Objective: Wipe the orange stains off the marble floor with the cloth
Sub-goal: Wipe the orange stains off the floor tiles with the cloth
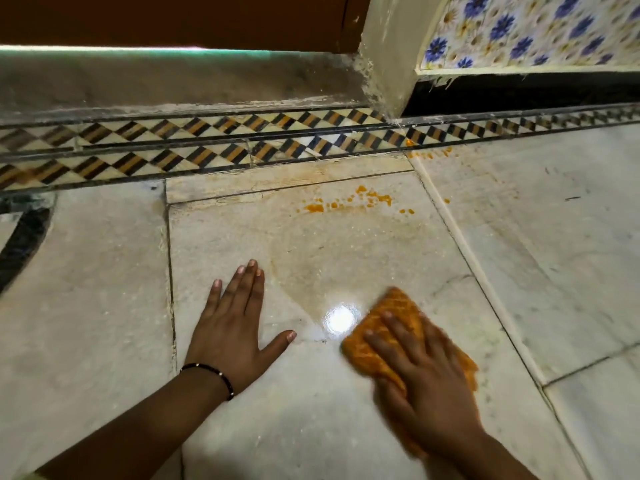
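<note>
My right hand presses flat, fingers straight, on an orange-stained cloth lying on the marble floor; hand and cloth are blurred. To its left my left hand rests palm down on the floor with fingers spread, a black bead bracelet on the wrist. Orange stains speckle the slab farther ahead, well beyond the cloth. More orange spots lie by the patterned border to the right. A wet, faintly yellow smear spreads between the stains and the cloth.
A checked black, orange and white inlay border runs across the floor ahead. Behind it stand a dusty step, a cream wall corner and blue-flower tiles. A light glare shines on the wet floor.
</note>
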Demonstrator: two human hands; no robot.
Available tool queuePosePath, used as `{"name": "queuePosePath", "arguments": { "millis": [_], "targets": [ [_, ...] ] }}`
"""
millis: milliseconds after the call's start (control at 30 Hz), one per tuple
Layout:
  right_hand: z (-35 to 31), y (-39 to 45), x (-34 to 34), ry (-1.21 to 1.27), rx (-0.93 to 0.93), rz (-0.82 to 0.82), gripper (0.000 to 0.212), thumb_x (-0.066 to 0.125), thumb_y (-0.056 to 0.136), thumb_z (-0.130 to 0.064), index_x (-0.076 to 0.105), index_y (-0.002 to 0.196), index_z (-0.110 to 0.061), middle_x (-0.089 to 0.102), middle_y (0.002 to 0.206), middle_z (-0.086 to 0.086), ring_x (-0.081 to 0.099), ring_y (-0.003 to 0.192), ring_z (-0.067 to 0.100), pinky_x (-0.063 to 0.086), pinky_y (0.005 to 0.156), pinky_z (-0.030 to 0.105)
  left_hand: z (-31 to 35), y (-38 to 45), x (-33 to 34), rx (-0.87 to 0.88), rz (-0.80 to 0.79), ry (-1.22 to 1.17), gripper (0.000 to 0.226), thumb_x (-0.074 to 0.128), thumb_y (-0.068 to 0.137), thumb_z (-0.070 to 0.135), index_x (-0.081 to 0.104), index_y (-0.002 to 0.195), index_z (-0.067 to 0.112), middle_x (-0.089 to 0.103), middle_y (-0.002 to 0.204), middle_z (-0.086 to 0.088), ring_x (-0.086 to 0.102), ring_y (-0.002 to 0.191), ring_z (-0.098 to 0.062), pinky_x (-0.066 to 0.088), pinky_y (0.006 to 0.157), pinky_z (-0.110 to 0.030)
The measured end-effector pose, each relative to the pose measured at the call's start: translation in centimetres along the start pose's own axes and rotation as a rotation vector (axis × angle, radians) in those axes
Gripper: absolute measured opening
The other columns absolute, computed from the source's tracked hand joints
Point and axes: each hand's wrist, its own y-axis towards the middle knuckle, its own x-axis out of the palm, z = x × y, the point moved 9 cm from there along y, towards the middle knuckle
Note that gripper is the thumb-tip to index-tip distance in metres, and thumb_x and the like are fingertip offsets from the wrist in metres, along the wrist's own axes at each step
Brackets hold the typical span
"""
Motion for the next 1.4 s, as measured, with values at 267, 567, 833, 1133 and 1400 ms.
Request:
{"name": "queuePosePath", "arguments": {
  "millis": [267, 567, 833, 1133, 1400],
  "targets": [
    [6.0, 6.6, -1.3, 0.093, 0.557, 0.006, 0.065, 0.020, 0.084, -0.059, 0.012, 0.147, -0.045, 0.009, 0.160, -0.002, 0.003, 0.141, 0.043, 0.003, 0.112, 0.062, -0.1, 0.0, 0.1, -0.016, -0.007, 0.035, 0.097, 0.013, 0.083, 0.076, 0.007, 0.150, 0.006, 0.003, 0.158, -0.009, 0.002, 0.145, -0.019, -0.004, 0.117, -0.040],
    [-1.3, -1.6, 0.8, -0.009, 0.108, -0.049, 0.063, 0.038, 0.083, -0.054, 0.018, 0.142, -0.055, 0.020, 0.155, -0.012, 0.029, 0.137, 0.042, 0.013, 0.111, 0.051, -5.5, -0.9, -2.0, -0.170, 0.037, -0.016, 0.111, 0.016, 0.073, 0.086, 0.002, 0.150, 0.008, -0.001, 0.158, -0.009, 0.005, 0.145, -0.024, 0.003, 0.117, -0.048],
    [-11.9, 10.7, 0.4, 0.035, -0.049, -0.056, 0.057, 0.036, 0.090, -0.052, 0.020, 0.144, -0.049, 0.018, 0.158, -0.003, 0.014, 0.140, 0.046, 0.009, 0.109, 0.063, -6.6, -1.1, -1.4, -0.162, -0.002, 0.009, 0.111, 0.010, 0.071, 0.088, 0.002, 0.151, 0.012, -0.003, 0.159, -0.005, 0.002, 0.146, -0.019, -0.003, 0.117, -0.042],
    [0.9, 9.4, -1.2, 0.052, 0.305, 0.010, 0.061, 0.023, 0.084, -0.057, 0.021, 0.144, -0.048, 0.016, 0.158, -0.007, 0.017, 0.138, 0.041, 0.017, 0.111, 0.058, -6.6, -1.1, -1.6, -0.176, 0.017, -0.047, 0.109, 0.013, 0.073, 0.088, 0.003, 0.151, 0.013, -0.005, 0.158, -0.002, -0.001, 0.145, -0.016, 0.001, 0.118, -0.045],
    [-11.4, 13.7, 0.5, 0.113, -0.056, -0.036, 0.053, 0.028, 0.092, -0.054, 0.016, 0.144, -0.051, 0.013, 0.158, -0.011, 0.005, 0.143, 0.037, 0.003, 0.111, 0.057, -6.5, -1.0, -1.4, -0.157, 0.014, -0.013, 0.109, 0.012, 0.073, 0.088, 0.005, 0.151, 0.011, -0.002, 0.159, -0.004, 0.002, 0.145, -0.017, -0.004, 0.116, -0.040]
  ]
}}
